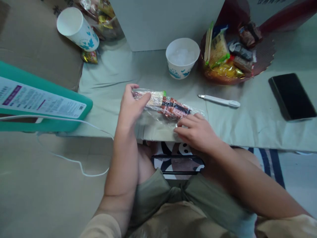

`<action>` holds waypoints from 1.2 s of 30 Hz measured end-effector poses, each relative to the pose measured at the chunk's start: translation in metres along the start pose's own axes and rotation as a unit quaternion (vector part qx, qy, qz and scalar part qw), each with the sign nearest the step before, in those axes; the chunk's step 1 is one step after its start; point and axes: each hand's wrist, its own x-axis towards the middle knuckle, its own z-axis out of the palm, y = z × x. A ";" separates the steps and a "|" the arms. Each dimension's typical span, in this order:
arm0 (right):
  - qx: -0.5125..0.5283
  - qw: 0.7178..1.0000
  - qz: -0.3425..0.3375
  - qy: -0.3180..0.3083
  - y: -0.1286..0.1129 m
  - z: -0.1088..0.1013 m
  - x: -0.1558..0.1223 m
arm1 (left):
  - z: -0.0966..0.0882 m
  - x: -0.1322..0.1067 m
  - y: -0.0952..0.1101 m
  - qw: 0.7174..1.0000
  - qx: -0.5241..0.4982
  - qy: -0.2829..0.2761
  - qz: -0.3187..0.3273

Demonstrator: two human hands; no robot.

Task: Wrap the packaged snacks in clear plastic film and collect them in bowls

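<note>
On the pale table (247, 122), between a teal box (49, 115) at left and a snack basket (268, 54) and black phone (292, 96) at right, a clear snack bag (168, 107) lies at the near edge. The left hand (131, 107) pinches its left end, thumb over curled fingers; the right hand (196, 130) presses its right end with nearly straight fingers.

Clear snack-filled bag (168, 105), flat at table edge
</note>
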 end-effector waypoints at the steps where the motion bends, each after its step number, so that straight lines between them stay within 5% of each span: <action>1: 0.002 0.999 0.003 -0.046 -0.006 0.001 0.000 | -0.005 -0.002 -0.002 1.000 0.011 0.001 -0.008; 3: 0.007 0.994 0.036 -0.106 -0.015 0.003 0.000 | -0.017 -0.006 -0.003 0.998 0.048 -0.009 -0.039; 5: 0.013 0.990 0.087 -0.106 -0.016 0.006 0.000 | -0.026 -0.010 -0.001 0.989 0.092 -0.079 -0.088; 9: 0.015 0.982 0.189 -0.023 -0.011 0.011 0.003 | -0.030 -0.019 0.010 0.923 0.146 -0.325 -0.144; 11: 0.021 0.968 0.249 0.035 -0.011 0.010 0.005 | -0.026 -0.023 0.015 0.909 0.132 -0.379 -0.112; 14: 0.091 0.952 0.268 0.119 -0.018 0.008 0.008 | -0.018 -0.029 0.024 0.922 0.075 -0.374 -0.073; 19: 0.198 0.953 0.170 0.153 -0.030 0.006 0.011 | -0.010 -0.038 0.040 0.915 -0.144 -0.363 -0.106; 28: 0.229 0.860 0.386 0.244 0.011 0.015 0.016 | 0.022 -0.038 0.028 0.835 -0.336 -0.391 -0.192; 33: 0.223 0.864 0.381 0.242 0.033 0.019 0.011 | 0.039 -0.045 0.028 0.807 -0.431 -0.333 -0.229; 36: 0.300 0.843 0.394 0.210 0.036 0.017 0.011 | 0.044 -0.046 0.032 0.792 -0.468 -0.319 -0.228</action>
